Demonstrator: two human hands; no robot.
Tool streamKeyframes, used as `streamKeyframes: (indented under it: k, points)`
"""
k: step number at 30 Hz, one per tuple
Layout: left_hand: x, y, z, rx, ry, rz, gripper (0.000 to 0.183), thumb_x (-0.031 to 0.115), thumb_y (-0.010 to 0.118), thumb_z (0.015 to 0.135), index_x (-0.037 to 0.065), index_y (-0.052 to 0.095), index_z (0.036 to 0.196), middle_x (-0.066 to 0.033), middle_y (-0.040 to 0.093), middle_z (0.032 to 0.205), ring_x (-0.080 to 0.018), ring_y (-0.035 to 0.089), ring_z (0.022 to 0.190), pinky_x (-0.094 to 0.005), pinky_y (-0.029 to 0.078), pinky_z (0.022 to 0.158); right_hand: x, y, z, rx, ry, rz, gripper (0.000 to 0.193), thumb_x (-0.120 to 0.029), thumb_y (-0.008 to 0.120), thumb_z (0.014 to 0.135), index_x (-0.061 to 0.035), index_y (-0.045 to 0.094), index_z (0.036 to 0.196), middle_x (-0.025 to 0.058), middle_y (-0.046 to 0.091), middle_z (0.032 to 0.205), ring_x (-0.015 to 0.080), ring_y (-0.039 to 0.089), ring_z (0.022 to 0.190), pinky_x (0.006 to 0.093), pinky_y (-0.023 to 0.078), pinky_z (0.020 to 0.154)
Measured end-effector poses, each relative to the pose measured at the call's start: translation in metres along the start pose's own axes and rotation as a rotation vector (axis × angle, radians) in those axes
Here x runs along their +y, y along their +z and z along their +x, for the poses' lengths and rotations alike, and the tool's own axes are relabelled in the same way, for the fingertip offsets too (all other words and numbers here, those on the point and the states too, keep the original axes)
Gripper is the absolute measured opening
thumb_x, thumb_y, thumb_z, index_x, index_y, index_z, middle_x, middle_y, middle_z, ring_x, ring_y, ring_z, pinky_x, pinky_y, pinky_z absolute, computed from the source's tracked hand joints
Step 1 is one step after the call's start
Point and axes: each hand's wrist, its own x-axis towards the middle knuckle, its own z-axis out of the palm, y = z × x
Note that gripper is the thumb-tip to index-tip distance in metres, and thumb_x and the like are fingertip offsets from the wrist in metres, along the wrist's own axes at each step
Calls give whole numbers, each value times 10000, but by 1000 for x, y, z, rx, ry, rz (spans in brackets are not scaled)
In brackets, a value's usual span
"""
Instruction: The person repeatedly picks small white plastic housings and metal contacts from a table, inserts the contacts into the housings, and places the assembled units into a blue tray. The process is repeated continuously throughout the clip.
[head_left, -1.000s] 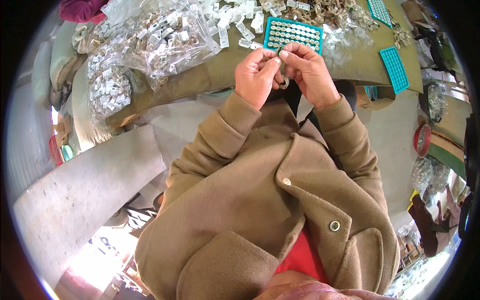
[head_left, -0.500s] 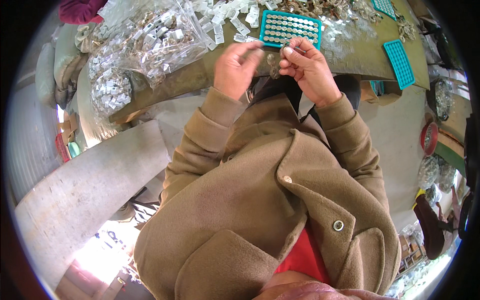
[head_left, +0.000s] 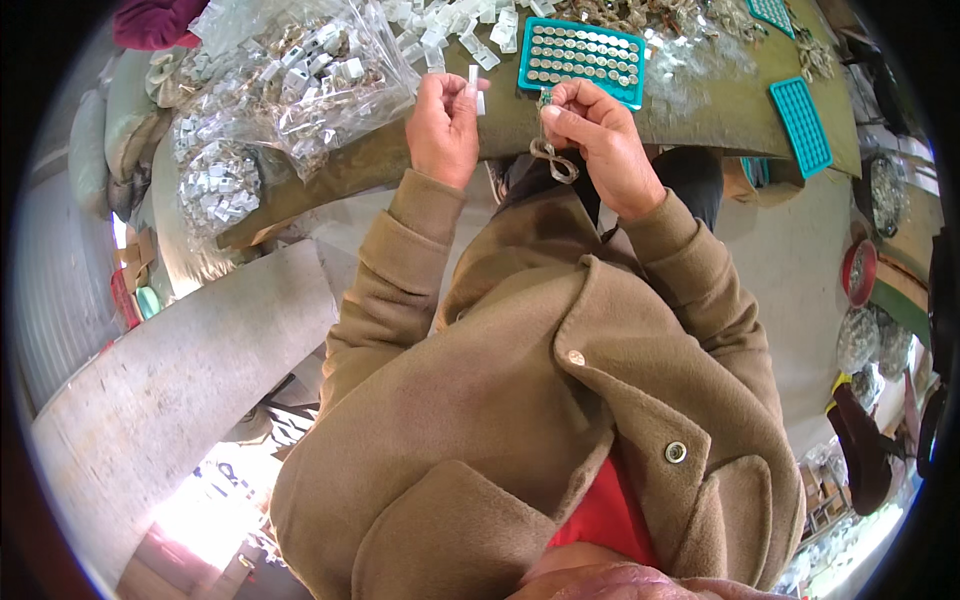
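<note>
Only the head view on my feed, looking straight down past a brown coat, and here's how it stands. Upper middle of the frame: my left hand [head_left: 441, 132] has its thumb and fingers narrowed to a pinch on a white plastic casing [head_left: 473, 82]. The casing stands out beyond the fingertips, long axis running roughly up the frame, away from the body.

Across to the right hand [head_left: 600, 138]: fingers pinched tight too, this time on a small green piece [head_left: 545, 98], with a bundled cable [head_left: 553, 163] dangling beneath in a twisted loop, just off the near edge of the tabletop [head_left: 740, 120]. Whether the cable is fixed to the green piece, I can't make out at this size.

Now the relation that matters, as I judge it: the casing lies to the left of the green piece, a little higher in the frame, with a gap between them. The left hand has the casing, the right hand is nearer the cable, and neither held part touches the other.

Just beyond the right fingers sits a teal tray [head_left: 632, 98], rows of round silvery discs [head_left: 580, 57] in it. Loose white casings [head_left: 432, 50] are scattered upper left of that, beside a clear plastic bag [head_left: 385, 85]. Far right, a second teal tray [head_left: 801, 128] lies at a slant.
</note>
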Motion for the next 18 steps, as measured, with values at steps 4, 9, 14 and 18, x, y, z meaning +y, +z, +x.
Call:
streamKeyframes:
  k: [4,9,14,18]
  points:
    - [12,8,-14,-84,-395,-563,178,174,662,930,57,569,1027,11,644,853,-31,501,647,-175,384,544,3,8,-2,41,-33,55,61,-57,635,908,-66,581,935,-38,571,791,57,521,693,206,428,651]
    - [27,20,-16,-215,-685,-935,156,236,684,917,89,634,907,57,564,729,-32,464,591,-179,340,516,2,12,-10,-18,-41,73,73,-68,652,904,-52,599,952,-17,609,831,61,560,708,210,460,662]
    - [34,32,-23,-140,-522,-746,150,249,626,963,111,603,908,36,622,762,-65,565,606,-200,422,520,2,17,-16,102,-67,-67,72,-78,660,893,-34,624,938,1,628,784,61,567,656,205,466,599]
    - [41,26,-28,-142,-450,-722,212,205,607,970,13,650,1047,-51,688,881,-116,669,741,-227,537,629,0,13,-14,232,-92,-125,112,-94,679,872,-18,629,938,11,636,759,64,567,639,210,474,595]
